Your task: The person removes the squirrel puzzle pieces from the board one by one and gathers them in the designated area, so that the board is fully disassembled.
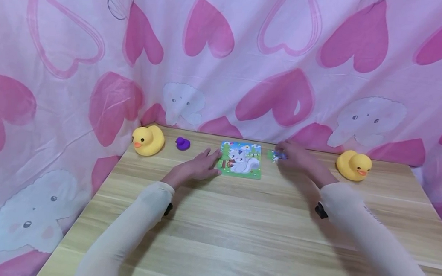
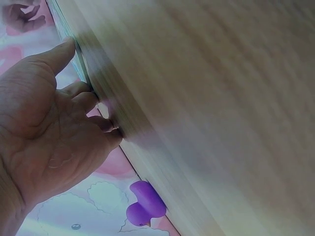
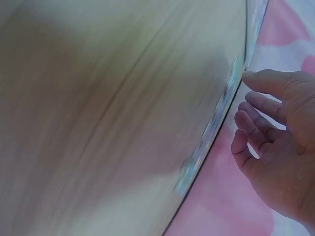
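A square picture puzzle (image 1: 247, 162) with a grey-and-white squirrel on it lies flat at the far side of the table. My left hand (image 1: 200, 165) rests at its left edge, thumb and fingers spread along that side. To the puzzle's right, my right hand (image 1: 296, 155) is over a small group of loose puzzle pieces (image 1: 271, 156), partly covering them. In the right wrist view those pieces (image 3: 209, 130) lie in a row on the tabletop, and the right hand (image 3: 280, 132) has loosely bent fingers with nothing seen between them.
A small purple rubber duck (image 1: 182, 144) and a large yellow duck (image 1: 148, 140) sit left of the puzzle. Another yellow duck (image 1: 353, 165) stands to the right. Behind the wooden table (image 1: 230, 228) hangs a pink curtain (image 1: 225, 74) with hearts.
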A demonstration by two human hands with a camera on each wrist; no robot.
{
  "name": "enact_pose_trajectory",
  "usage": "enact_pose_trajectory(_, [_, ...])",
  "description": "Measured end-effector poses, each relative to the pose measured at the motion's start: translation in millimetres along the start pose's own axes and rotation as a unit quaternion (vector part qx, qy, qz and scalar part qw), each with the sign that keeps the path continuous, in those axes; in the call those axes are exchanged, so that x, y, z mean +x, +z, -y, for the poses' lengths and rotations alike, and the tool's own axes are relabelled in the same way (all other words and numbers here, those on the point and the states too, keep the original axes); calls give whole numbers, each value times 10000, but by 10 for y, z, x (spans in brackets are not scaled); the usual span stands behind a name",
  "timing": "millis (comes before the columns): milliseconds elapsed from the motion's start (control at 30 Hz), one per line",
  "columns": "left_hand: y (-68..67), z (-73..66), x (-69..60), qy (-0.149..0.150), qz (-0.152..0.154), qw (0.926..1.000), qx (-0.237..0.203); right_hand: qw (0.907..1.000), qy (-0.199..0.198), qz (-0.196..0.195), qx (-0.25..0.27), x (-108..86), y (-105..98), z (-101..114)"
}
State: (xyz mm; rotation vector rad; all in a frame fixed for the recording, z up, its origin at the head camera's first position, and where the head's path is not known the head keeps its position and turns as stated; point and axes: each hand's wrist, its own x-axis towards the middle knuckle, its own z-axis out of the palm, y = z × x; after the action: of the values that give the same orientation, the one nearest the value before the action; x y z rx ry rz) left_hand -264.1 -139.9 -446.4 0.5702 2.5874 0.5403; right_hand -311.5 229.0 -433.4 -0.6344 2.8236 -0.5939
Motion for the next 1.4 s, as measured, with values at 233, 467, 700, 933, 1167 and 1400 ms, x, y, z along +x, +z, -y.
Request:
enact_pose_trajectory(233, [15,6,44,45,-91,9999,-4,9959,-229,-9,870,196,189,297])
enact_pose_trajectory(467, [86,237,178,313,-96,9993,-172,9881,-305,591,1388,395,265,652])
enact_pose_trajectory(700, [159,378,308,178,-132,9997,-62,9812,-192,906,1691,576,396,994])
enact_pose_trajectory(933, [14,56,15,317,-72,9994,-106,9901,-27,597,1266,610,560,1307])
enact_pose_trajectory(1167, [47,49,-14,332,-105,9993,-162,9946,188,189,1000,591,664,1360])
enact_pose_trajectory(1400, [9,18,-44,283,-132,9995,-81,9948,313,24,972,602,668,1332])
